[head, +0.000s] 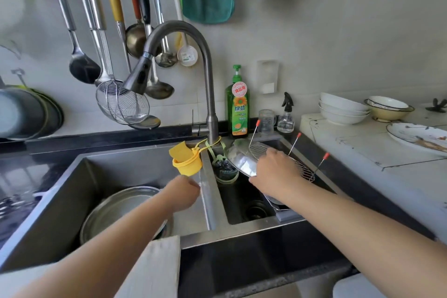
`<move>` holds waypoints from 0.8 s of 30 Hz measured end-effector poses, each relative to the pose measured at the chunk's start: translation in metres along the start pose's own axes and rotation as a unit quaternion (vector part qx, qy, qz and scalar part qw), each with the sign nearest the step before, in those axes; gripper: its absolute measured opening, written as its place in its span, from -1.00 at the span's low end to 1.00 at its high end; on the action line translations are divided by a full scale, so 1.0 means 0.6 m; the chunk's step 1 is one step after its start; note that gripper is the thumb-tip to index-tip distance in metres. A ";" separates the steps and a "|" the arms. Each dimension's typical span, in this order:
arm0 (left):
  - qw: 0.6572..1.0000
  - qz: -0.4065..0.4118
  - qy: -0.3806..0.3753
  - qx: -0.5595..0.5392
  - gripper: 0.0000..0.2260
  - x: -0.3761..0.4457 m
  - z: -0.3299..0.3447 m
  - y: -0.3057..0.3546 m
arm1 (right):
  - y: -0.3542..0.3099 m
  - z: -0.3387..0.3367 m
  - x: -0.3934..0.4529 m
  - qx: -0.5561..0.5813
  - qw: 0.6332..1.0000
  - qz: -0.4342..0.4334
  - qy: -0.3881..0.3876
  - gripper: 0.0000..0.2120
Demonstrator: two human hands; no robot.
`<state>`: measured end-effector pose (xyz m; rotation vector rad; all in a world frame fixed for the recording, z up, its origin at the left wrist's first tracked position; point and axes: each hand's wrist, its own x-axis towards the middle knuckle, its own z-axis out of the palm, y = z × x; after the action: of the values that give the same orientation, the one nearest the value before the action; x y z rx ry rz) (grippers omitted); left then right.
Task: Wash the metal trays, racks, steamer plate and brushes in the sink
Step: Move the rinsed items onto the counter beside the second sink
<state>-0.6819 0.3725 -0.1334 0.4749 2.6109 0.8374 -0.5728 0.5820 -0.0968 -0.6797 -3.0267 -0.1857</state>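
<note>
Steel plate (242,159) under right grip (273,167)

pale tiled wall (338,31) behind a dark counter (96,138). utensils (116,19) hang on it. a white worktop (362,143) holds bowls (343,109).

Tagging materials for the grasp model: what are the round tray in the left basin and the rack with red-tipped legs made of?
Round shallow tray: looks like stainless steel, with a brushed grey sheen and soft reflections. Wire rack with red-tipped legs: thin bright metal wire, probably steel; the red tips look like plastic or rubber caps.
</note>
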 end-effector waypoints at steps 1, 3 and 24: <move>1.000 -0.018 0.003 0.007 -0.74 -0.005 -0.022 -0.029 | -0.012 -0.003 0.000 -0.011 1.000 0.009 -0.006 -0.36; 0.998 -0.061 0.003 0.026 -0.75 -0.018 -0.068 -0.082 | -0.043 -0.020 0.008 -0.017 1.000 0.001 0.022 -0.41; 0.866 -0.469 -0.035 -0.173 -0.65 0.153 -0.114 -0.486 | -0.325 0.178 0.190 0.383 0.919 -0.062 -0.069 -0.79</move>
<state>-0.8515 0.1532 -0.2791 -0.7959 2.1203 0.8434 -0.7603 0.4685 -0.2170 -0.4266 -2.8794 1.0244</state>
